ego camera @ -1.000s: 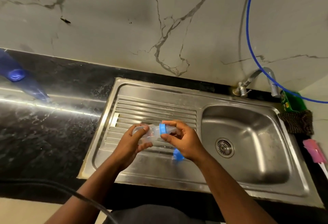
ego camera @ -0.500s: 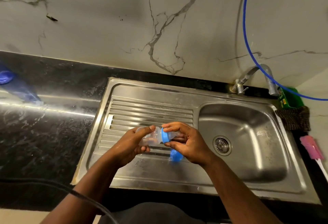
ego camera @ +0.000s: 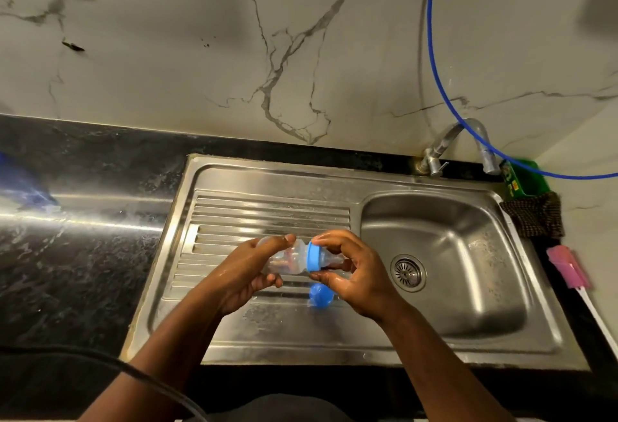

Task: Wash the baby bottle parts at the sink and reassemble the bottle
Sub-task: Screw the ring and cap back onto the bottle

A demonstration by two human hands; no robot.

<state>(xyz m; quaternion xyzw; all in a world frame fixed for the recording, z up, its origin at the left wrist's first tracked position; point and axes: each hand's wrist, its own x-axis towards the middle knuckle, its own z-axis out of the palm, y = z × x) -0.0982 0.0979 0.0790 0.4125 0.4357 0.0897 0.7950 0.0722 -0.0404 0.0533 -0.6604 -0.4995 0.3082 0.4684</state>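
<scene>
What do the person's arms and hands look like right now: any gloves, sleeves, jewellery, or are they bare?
Both forearms are bare up to the frame's lower edge: no sleeves show. The left hand and right hand wear no gloves, and no rings, watch or bracelets are visible. The hands glisten wet, with shine on the fingers and palms. Fingernails look short and unpainted.
</scene>
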